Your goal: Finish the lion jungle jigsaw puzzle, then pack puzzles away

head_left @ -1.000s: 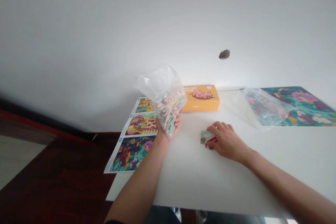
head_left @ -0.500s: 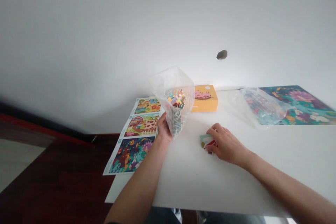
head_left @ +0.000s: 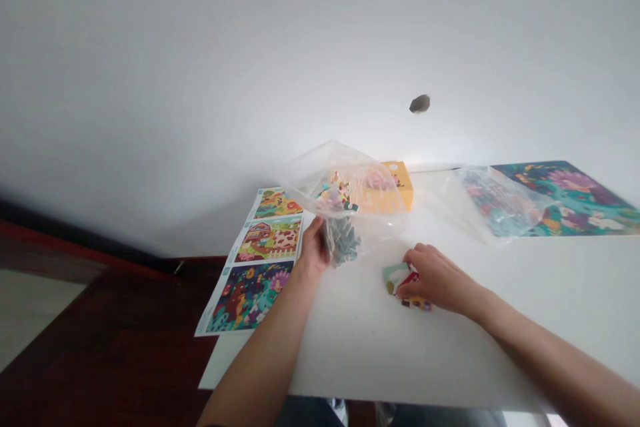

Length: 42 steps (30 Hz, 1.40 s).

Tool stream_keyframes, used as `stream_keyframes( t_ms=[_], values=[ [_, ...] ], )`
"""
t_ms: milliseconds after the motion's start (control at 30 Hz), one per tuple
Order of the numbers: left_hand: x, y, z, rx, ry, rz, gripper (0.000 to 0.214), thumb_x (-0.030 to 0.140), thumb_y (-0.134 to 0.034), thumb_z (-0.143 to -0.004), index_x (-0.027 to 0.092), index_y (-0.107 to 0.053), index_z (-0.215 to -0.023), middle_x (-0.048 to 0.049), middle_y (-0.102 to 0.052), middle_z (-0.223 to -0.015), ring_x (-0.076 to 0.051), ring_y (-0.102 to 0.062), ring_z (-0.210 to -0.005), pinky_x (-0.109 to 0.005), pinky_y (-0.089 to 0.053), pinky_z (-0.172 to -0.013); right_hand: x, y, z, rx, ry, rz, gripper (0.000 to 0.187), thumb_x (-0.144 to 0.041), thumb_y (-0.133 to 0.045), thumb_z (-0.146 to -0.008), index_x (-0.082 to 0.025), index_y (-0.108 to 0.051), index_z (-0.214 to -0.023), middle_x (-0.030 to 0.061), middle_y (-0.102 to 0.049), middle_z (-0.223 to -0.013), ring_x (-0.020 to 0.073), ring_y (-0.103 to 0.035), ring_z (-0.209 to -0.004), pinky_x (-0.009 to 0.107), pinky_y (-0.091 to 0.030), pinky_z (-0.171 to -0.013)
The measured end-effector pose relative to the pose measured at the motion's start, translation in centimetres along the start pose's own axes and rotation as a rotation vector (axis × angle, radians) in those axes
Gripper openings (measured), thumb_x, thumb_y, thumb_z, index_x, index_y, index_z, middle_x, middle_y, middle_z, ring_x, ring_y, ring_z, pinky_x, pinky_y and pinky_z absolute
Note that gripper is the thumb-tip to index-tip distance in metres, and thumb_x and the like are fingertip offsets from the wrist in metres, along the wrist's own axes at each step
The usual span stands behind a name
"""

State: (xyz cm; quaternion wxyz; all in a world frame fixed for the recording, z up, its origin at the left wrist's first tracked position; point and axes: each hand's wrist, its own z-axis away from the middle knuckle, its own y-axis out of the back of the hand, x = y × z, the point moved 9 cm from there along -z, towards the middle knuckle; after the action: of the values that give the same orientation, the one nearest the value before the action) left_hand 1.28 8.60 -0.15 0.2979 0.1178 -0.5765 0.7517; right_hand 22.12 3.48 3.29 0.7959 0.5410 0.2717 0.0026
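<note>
Head view, centre of the frame: left hand (head_left: 313, 250) clenched around the lower part of a clear plastic bag (head_left: 345, 197) of jigsaw pieces, its mouth spread upward, just right of a printed puzzle sheet (head_left: 250, 295). Farther right, right hand (head_left: 439, 278) curves over loose jigsaw pieces (head_left: 406, 287) on a white table (head_left: 360, 353); whether it grips them cannot be told. The bag lies left of these pieces, and the right hand is nearer them. Upper right: orange box (head_left: 397, 183), second plastic bag (head_left: 500, 203).
</note>
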Motion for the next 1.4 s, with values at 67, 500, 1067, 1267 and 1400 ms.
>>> stream_keyframes(
  t_ms=[67,500,1067,1267,1400],
  values=[
    [0.1,-0.1,0.3,0.026,-0.023,-0.001,0.030,0.035,-0.065,-0.080,0.013,-0.069,-0.101,-0.0072,-0.075,-0.075,-0.023,-0.072,-0.065,-0.036,-0.060,-0.070,-0.3,0.2,0.1,0.016,0.019,0.016,0.037,-0.047,-0.072,-0.072,-0.017,-0.063,-0.091,0.0110,-0.063,-0.097,0.0281,-0.060,-0.095,0.034,-0.043,-0.079],
    [-0.4,0.1,-0.1,0.039,-0.015,-0.083,0.033,0.029,-0.075,-0.072,0.011,-0.069,-0.099,-0.0098,-0.076,-0.082,-0.028,-0.074,-0.077,-0.037,-0.061,-0.073,2.5,2.1,-0.9,0.159,-0.047,-0.312,0.023,-0.035,-0.061,-0.081,-0.021,-0.050,-0.095,0.0040,-0.069,-0.075,0.0197,-0.065,-0.069,0.027,-0.044,-0.060],
    [-3.0,-2.1,0.8,-0.077,0.097,-0.233,0.044,0.030,-0.078,-0.074,0.011,-0.066,-0.113,-0.0127,-0.076,-0.085,-0.025,-0.073,-0.070,-0.035,-0.060,-0.068,-4.7,15.4,1.5,0.516,0.163,-0.309,0.037,-0.033,-0.068,-0.080,-0.020,-0.070,-0.114,0.0038,-0.073,-0.084,0.0169,-0.066,-0.067,0.029,-0.053,-0.061],
    [-3.8,-2.2,1.2,-0.120,0.205,-0.083,0.042,0.037,-0.071,-0.079,0.013,-0.065,-0.113,-0.0135,-0.075,-0.091,-0.026,-0.073,-0.077,-0.036,-0.059,-0.072,-4.9,18.1,4.5,0.950,0.151,-0.495,0.029,-0.039,-0.057,-0.090,-0.019,-0.068,-0.108,0.0053,-0.070,-0.081,0.0170,-0.065,-0.065,0.029,-0.053,-0.055],
    [-2.1,-2.0,1.0,-0.050,0.124,0.070,0.032,0.043,-0.068,-0.081,0.017,-0.067,-0.101,-0.0064,-0.073,-0.077,-0.019,-0.069,-0.061,-0.027,-0.057,-0.057,-2.7,18.2,4.0,0.778,-0.012,-0.097,0.019,-0.040,-0.060,-0.086,-0.024,-0.068,-0.085,0.0028,-0.067,-0.068,0.0181,-0.061,-0.056,0.031,-0.046,-0.052]
  ],
)
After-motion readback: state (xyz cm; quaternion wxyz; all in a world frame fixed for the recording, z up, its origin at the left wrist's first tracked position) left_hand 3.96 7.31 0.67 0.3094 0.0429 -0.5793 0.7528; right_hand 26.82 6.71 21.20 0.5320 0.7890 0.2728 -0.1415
